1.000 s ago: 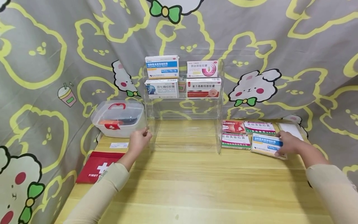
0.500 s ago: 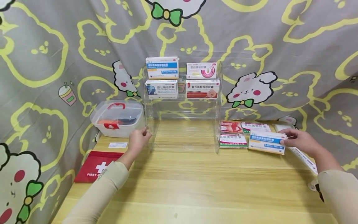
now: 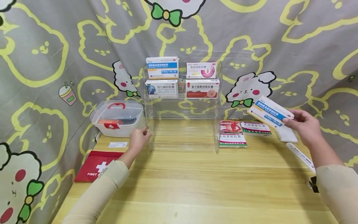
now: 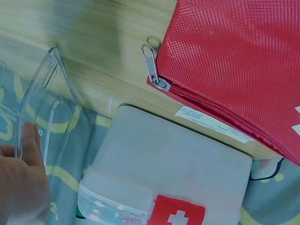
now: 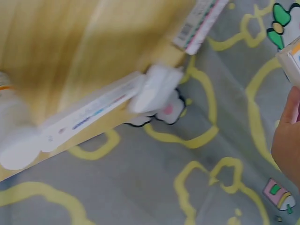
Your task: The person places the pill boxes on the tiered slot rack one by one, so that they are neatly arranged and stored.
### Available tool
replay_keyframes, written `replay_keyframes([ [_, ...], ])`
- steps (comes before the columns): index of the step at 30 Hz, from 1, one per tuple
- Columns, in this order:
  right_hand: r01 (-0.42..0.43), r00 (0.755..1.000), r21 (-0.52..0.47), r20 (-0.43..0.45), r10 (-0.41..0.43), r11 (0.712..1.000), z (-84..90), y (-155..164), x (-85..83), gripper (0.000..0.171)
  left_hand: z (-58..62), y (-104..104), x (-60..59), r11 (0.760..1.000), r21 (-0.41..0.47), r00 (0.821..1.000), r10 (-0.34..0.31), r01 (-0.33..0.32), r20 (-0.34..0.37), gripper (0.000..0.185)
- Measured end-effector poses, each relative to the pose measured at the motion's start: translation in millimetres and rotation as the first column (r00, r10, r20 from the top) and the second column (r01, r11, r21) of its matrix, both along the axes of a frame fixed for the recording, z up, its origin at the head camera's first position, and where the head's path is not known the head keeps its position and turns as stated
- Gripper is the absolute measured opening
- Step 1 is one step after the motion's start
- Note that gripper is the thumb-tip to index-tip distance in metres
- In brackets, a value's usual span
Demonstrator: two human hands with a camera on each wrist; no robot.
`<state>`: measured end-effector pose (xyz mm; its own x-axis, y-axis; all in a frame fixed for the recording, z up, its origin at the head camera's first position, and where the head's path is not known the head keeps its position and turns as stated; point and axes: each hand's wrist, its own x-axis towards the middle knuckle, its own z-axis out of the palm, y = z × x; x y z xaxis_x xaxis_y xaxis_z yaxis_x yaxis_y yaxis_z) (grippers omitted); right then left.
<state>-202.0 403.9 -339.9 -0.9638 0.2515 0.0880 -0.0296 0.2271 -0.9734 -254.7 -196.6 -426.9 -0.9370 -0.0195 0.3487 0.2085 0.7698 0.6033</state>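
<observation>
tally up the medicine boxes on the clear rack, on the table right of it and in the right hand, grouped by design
Blue-banded boxes: 2 (rack, right hand)
Green-striped boxes: 2 (table)
Pink-ring box: 1 (rack)
Red-bottomed white box: 1 (rack)
Pale box with blue picture: 1 (rack)
Red box: 1 (table)
Total: 8 in view

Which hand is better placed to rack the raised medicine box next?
Probably the right hand: it grips the medicine box above the table, while the left hand holds the clear rack.
</observation>
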Motion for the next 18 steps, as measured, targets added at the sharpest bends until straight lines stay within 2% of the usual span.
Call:
replay_keyframes([
  [3,0.005,1.000,-0.042,-0.023,-0.006,0.999,11.1,-10,-3.4,0.042,-1.1,-2,-0.1,1.000,0.010,1.000,0.004,-0.004,0.018,0.014],
  [7,-0.035,0.996,-0.111,-0.082,0.026,0.993,29.0,-26,-7.6,0.044,-2.3,-3,-0.7,1.000,0.008,1.000,0.006,-0.006,0.022,0.017],
  [11,-0.055,0.996,-0.025,-0.072,0.053,0.998,48.7,-44,-15.0,0.046,-1.7,-3,-0.5,1.000,0.009,1.000,0.007,-0.007,0.008,0.016],
  [18,-0.118,0.988,-0.062,-0.110,0.111,0.991,71.8,-82,-32.0,0.045,-1.6,-1,-1.0,1.000,0.001,1.000,0.002,-0.002,-0.021,0.020],
])
